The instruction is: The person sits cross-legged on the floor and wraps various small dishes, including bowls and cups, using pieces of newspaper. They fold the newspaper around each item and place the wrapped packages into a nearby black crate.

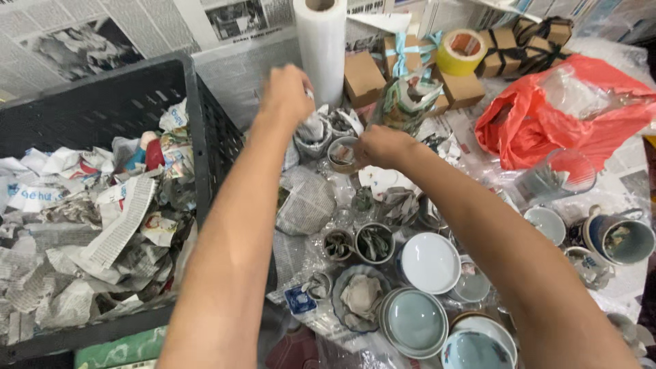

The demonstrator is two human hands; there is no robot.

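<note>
Both arms reach away from the body toward the middle of the cluttered table, and the two hands sit close together over the same small cluster of wrapped pieces. The left hand (285, 92) is a little blurred; it seems closed around a small piece wrapped in newspaper (313, 130) just below and to the right of its knuckles, though how tightly I cannot tell. The right hand (383, 145) is curled, its fingers at the rim of a small cup (342, 153) that stands upright with its mouth up — the cup lies directly to that hand's left, in the gap between the two hands. The right hand is the nearer one to the cup; the left hand is higher and slightly farther back, beside the white roll of plastic (322, 48). To the left stands a black crate (205, 123) of crumpled newspaper, and nearer the body lie pale bowls (429, 262) and plates — well apart from both hands.
</note>
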